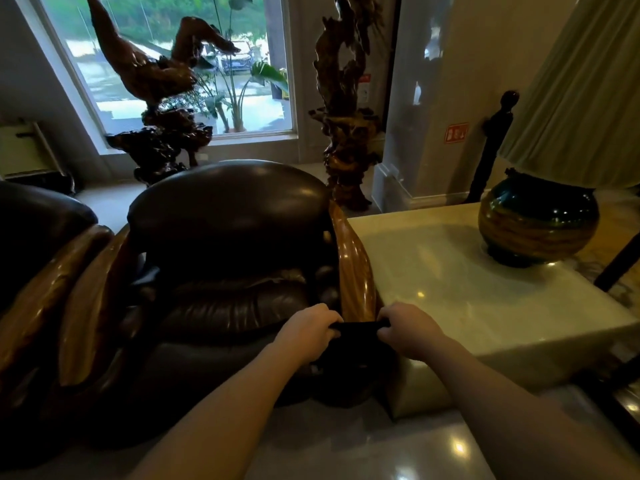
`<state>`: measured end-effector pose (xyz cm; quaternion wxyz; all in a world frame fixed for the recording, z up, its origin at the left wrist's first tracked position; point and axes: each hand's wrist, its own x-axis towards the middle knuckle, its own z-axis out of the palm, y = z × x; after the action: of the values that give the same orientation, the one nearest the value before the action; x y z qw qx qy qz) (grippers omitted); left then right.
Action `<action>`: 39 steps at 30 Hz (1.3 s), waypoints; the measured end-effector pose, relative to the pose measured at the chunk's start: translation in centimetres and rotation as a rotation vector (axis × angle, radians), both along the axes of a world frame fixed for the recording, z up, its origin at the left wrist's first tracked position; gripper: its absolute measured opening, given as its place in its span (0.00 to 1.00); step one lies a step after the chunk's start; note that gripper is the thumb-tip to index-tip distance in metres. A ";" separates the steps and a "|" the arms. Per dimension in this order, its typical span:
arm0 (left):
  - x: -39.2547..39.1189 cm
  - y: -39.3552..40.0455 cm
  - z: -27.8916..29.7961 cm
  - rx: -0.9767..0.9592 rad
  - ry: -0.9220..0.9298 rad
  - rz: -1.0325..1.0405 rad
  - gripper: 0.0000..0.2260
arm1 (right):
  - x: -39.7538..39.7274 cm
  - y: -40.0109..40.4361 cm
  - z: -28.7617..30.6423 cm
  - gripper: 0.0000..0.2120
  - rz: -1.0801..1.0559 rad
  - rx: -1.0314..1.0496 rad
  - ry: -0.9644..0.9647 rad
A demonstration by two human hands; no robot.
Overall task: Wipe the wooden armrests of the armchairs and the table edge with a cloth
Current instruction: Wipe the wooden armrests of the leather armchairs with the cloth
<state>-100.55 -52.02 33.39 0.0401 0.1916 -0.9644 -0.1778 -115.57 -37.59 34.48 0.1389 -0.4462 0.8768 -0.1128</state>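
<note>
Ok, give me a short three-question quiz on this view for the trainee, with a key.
1. True or false: the left hand and the right hand both grip the dark cloth.
2. The cloth is stretched over the near end of which thing? A) the lamp B) the wooden armrest C) the window sill
3. Fill in: the lamp stands on the pale ____ to the right of the armchair.

Key: 1 true; 2 B; 3 table

Lamp (540,220), two root sculptures (156,81)
</note>
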 end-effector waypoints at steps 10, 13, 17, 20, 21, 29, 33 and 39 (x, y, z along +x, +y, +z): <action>-10.9 -4.1 -4.8 0.176 -0.040 0.055 0.11 | -11.1 -5.2 -2.5 0.01 -0.038 0.069 -0.087; -13.8 -5.8 -7.1 0.231 -0.076 0.079 0.11 | -13.7 -7.1 -4.2 0.04 -0.048 0.103 -0.101; -17.7 -9.0 -10.8 0.331 -0.099 0.112 0.11 | -17.3 -10.3 -7.4 0.07 -0.083 0.140 -0.140; -20.2 -11.6 -13.9 0.406 -0.133 0.118 0.11 | -20.0 -13.2 -10.0 0.04 -0.105 0.187 -0.183; -21.0 -12.4 -14.8 0.425 -0.147 0.119 0.11 | -20.8 -14.2 -10.7 0.03 -0.109 0.206 -0.196; -27.3 -19.2 -20.2 0.459 -0.208 0.101 0.10 | -27.0 -20.8 -16.4 0.06 -0.122 0.295 -0.239; -30.7 -22.4 -22.0 0.485 -0.192 0.161 0.10 | -30.5 -24.1 -18.8 0.08 -0.123 0.273 -0.229; -35.9 -26.6 -24.6 0.465 -0.053 0.319 0.11 | -36.5 -30.4 -21.3 0.06 -0.143 0.151 -0.209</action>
<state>-136.48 -78.64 8.77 -0.0027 0.3494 -0.8562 -0.3805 -152.12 -68.02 13.17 0.2543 -0.3568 0.8931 -0.1022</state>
